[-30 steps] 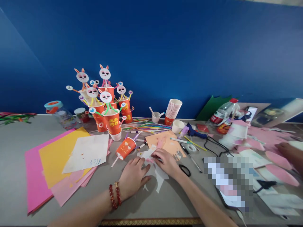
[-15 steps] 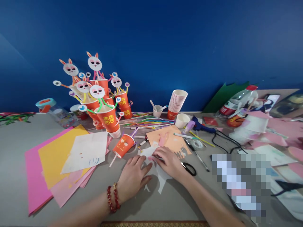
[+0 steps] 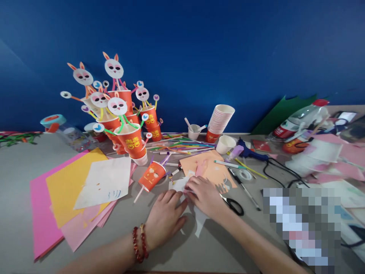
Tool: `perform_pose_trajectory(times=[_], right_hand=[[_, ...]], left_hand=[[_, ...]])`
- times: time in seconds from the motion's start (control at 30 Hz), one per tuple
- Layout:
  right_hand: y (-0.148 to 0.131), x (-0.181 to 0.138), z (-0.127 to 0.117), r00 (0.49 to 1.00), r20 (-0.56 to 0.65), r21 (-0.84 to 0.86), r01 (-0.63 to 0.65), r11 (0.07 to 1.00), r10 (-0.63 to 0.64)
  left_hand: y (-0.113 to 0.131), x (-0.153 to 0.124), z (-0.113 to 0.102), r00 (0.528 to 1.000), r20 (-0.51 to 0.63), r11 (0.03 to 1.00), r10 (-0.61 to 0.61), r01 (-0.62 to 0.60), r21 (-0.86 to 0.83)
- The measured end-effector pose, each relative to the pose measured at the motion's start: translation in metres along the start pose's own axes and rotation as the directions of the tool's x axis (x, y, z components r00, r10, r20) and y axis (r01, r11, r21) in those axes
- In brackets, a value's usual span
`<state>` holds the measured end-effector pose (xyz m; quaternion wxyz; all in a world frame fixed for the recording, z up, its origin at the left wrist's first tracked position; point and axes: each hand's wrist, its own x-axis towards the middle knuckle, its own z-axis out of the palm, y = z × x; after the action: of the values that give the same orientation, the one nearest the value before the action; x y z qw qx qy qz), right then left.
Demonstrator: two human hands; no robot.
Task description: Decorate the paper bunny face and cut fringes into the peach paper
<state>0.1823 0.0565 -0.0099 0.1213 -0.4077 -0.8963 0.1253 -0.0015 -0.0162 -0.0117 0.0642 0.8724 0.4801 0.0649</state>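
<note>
My right hand (image 3: 203,198) is bent over cut white paper (image 3: 179,185), its fingertips pinched together at the paper's edge; what lies right between them is mostly hidden. Close beside it on the left, my left hand (image 3: 167,213) is low over the table, thumb apart from the index finger, fingertips near the right hand's. A strip of white paper (image 3: 200,222) sticks out below the right hand. Scissors (image 3: 235,205) with black handles lie to the right, partly behind that hand. Left of the paper, a red paper cup (image 3: 152,176) with straws lies tilted.
Rabbit-faced paper cups (image 3: 129,139) are stacked at the back left, behind coloured sheets (image 3: 104,182). An orange sheet (image 3: 213,163), a pen (image 3: 245,190), a tape roll (image 3: 244,175) and a glue gun (image 3: 252,153) lie ahead. A cup stack (image 3: 221,120) stands near the wall.
My left hand has moved slightly right, its fingers closer to the right hand's. The right hand stays at the paper. The view has shifted a little.
</note>
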Motion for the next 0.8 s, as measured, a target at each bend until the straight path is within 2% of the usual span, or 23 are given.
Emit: perform_pose_trajectory(times=[0.13, 0.43, 0.6, 0.8], right_hand=[[-0.0041, -0.0005, 0.0035, 1.0, -0.004, -0.044, -0.03, 0.999, 0.03], [-0.0037, 0.0021, 0.0043, 0.999, -0.005, -0.014, -0.032, 0.999, 0.032], [-0.0034, 0.0021, 0.0047, 0.999, -0.008, -0.003, -0.042, 0.999, 0.042], [-0.0017, 0.0028, 0.0045, 1.0, -0.006, 0.042, 0.006, 0.999, -0.006]], left_hand=[[0.0029, 0.0005, 0.0018, 1.0, 0.007, 1.0, -0.004, 0.004, 0.026], [0.0065, -0.0023, 0.0017, 1.0, -0.003, 0.997, 0.03, -0.03, 0.074], [0.0075, -0.0017, -0.0002, 1.0, 0.029, 0.998, -0.001, -0.001, 0.056], [0.008, -0.0002, -0.0009, 0.999, 0.053, 0.999, -0.011, 0.009, 0.044]])
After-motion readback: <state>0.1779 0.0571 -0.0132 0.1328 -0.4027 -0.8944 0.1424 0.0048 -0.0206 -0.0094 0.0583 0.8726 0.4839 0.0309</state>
